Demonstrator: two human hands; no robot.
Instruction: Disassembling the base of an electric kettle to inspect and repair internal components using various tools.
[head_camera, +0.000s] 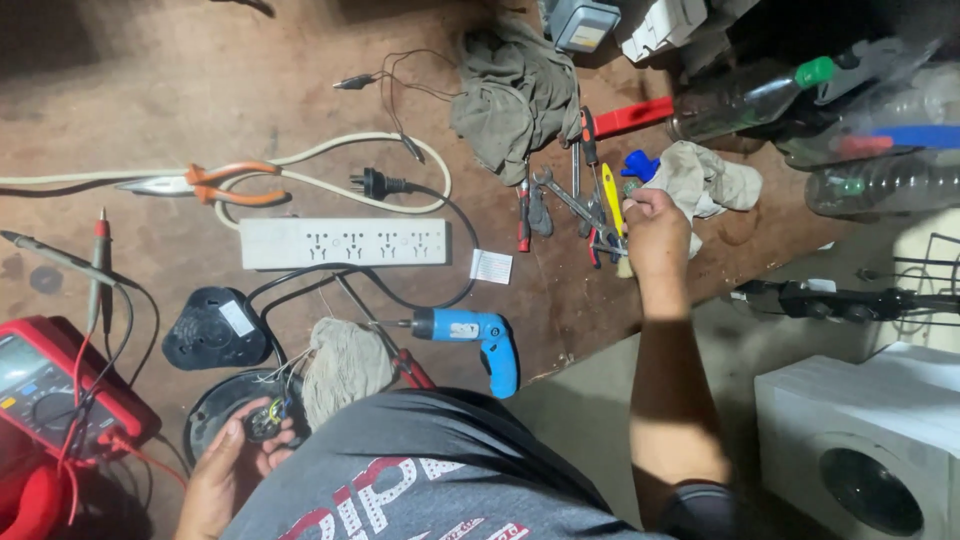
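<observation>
My left hand (225, 470) holds a round black appliance base (208, 410) at the bottom left, fingers at its bare coloured wires (272, 412). My right hand (655, 235) reaches out over a pile of hand tools (580, 205) holding wrenches, red-handled screwdrivers and a yellow-handled one (612, 200). Its fingers are curled shut around a slim tool whose pale handle end (625, 268) sticks out below the fist. I cannot tell exactly what tool it is. A pale cloth (715, 180) lies just beyond that hand.
On the wooden bench lie a white power strip (345, 243), blue electric screwdriver (480, 335), orange-handled pliers (220, 183), red multimeter (45, 385) with probes, a black cover (215, 330) and a grey rag (515, 90). Plastic bottles (860, 180) lie at right, above a white box (870, 440).
</observation>
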